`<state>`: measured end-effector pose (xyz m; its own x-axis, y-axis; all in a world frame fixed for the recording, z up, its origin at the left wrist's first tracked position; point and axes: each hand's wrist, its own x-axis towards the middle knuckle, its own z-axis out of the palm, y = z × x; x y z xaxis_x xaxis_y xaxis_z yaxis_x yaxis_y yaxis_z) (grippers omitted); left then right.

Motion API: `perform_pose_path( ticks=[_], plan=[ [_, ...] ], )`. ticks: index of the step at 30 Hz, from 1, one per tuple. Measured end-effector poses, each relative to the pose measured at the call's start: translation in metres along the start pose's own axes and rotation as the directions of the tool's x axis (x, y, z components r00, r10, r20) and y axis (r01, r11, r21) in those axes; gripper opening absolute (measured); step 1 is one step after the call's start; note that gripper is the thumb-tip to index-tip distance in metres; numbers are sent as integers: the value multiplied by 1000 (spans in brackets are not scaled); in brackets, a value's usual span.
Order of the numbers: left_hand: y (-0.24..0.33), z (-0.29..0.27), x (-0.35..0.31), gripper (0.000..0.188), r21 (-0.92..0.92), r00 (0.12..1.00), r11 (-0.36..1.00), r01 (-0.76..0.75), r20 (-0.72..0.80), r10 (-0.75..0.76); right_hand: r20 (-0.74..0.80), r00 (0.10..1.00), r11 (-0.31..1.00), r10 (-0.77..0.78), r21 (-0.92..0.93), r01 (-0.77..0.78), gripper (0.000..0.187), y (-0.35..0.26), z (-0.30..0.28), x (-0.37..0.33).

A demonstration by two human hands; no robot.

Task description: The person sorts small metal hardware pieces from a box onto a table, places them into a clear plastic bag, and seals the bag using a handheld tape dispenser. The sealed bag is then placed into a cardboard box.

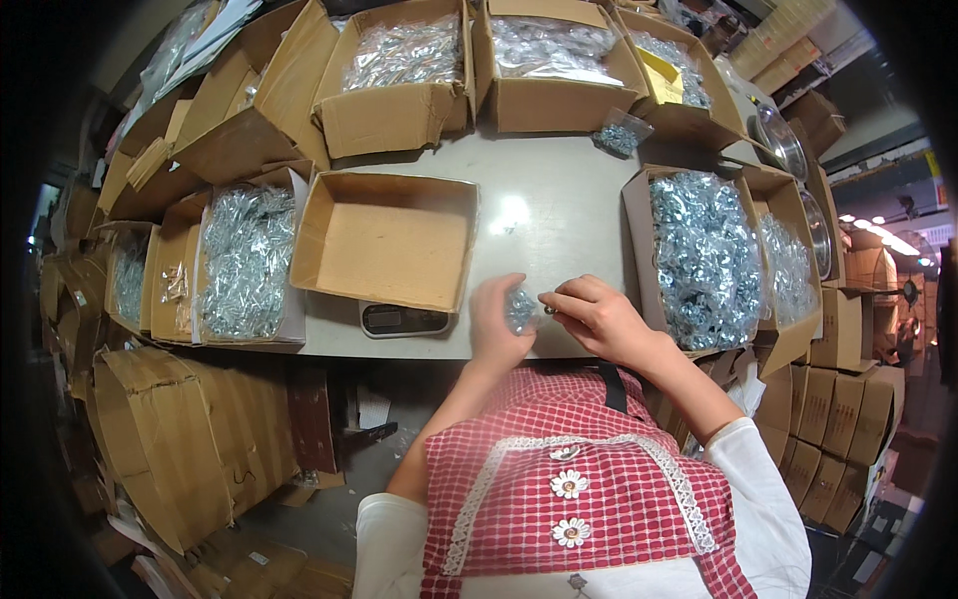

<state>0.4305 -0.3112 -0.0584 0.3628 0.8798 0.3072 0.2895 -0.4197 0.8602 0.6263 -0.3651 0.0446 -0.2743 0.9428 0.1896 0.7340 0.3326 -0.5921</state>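
Near the table's front edge, my left hand is smeared by motion, its fingers curved around a small transparent plastic bag of small shiny metal parts. Just to its right, my right hand pinches a small dark metal piece between thumb and fingertips; its exact kind is too small to make out. To the left of both hands, a shallow open cardboard box rests on a digital scale, whose front panel shows below it.
A carton of bagged metal parts stands close on the right, another on the left. More cartons of bags line the back of the grey table. One filled bag lies at the back right.
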Motion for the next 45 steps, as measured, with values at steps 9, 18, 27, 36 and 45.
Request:
perform_pose_path(
  ticks=[9, 18, 27, 36, 45],
  plan=[
    [0, 0, 0, 63, 14, 1000, 1000, 3, -16, -3, -3, 999, 996, 32, 87, -32, 38, -5, 3, 2],
    [3, -2, 1, 61, 10, 1000, 1000, -10, -24, 11, -51, 998, 990, 29, 136, -22, 42, -5, 12, 3],
    [-4, 2, 1, 59, -3, 999, 999, -34, -16, 34, -283, 957, 995, 59, -65, -80, 50, 68, 47, 76],
    [-2, 0, -2, 59, -11, 999, 1000, -4, -34, 3, -114, 962, 952, 248, -154, -264, 12, 106, 61, 94],
    [-2, -1, -1, 61, -8, 1000, 1000, 2, -20, -2, -16, 952, 927, 304, 237, -292, 24, 45, 18, 22]
  ],
)
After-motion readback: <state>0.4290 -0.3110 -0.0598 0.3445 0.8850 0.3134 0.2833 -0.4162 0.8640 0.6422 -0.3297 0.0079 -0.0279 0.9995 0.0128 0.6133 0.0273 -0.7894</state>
